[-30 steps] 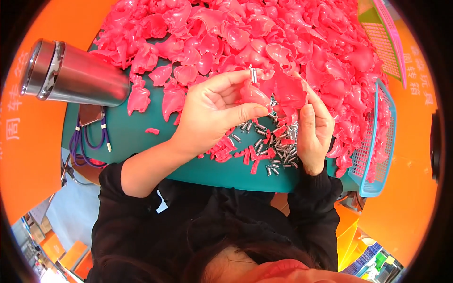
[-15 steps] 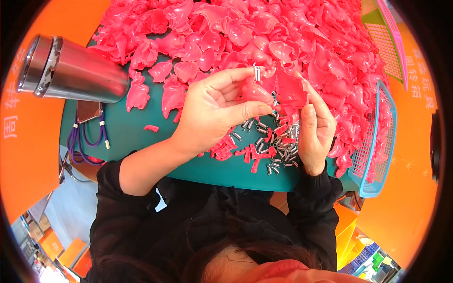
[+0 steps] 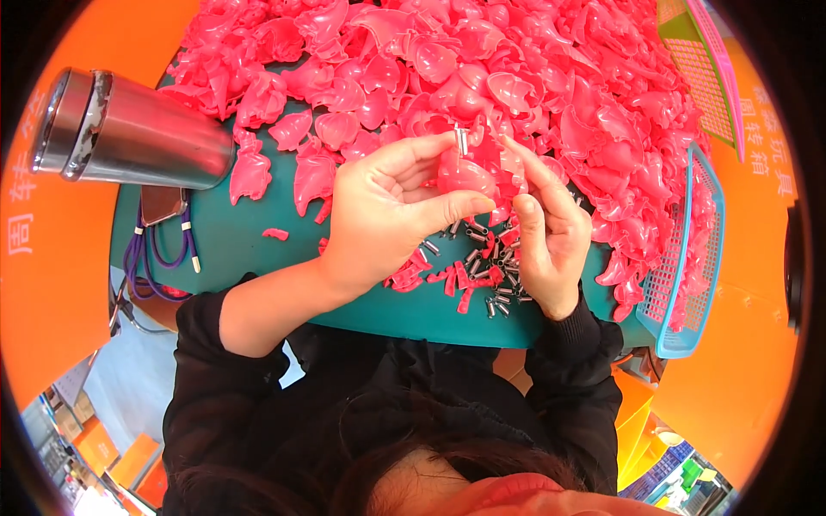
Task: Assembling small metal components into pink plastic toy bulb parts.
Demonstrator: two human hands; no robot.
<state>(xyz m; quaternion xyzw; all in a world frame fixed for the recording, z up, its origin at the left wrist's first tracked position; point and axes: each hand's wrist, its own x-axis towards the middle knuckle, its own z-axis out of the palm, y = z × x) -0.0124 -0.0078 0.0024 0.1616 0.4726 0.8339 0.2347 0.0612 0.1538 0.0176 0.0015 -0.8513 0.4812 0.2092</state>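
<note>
My left hand (image 3: 379,202) is closed on a glossy pink plastic shell (image 3: 465,175), thumb below and fingers behind. A small silver metal cylinder (image 3: 462,141) stands upright at the shell's upper edge, beside my left index fingertip. My right hand (image 3: 555,245) pinches a second pink shell piece (image 3: 509,170) against the right side of the first; whether the two are joined I cannot tell. Beneath my hands lie several loose metal cylinders (image 3: 502,303) and small pink plastic bits (image 3: 465,279), partly hidden by my right hand.
A large heap of pink shells (image 3: 430,60) covers the far part of the green table (image 3: 379,318). On the left lie a steel tumbler (image 3: 155,129) and a purple cord (image 3: 142,262). A blue basket (image 3: 680,340) and a pink-and-green basket (image 3: 701,64) stand at right.
My right hand has moved left and brought its shell piece up against the shell in my left hand. My left hand has shifted only slightly.
</note>
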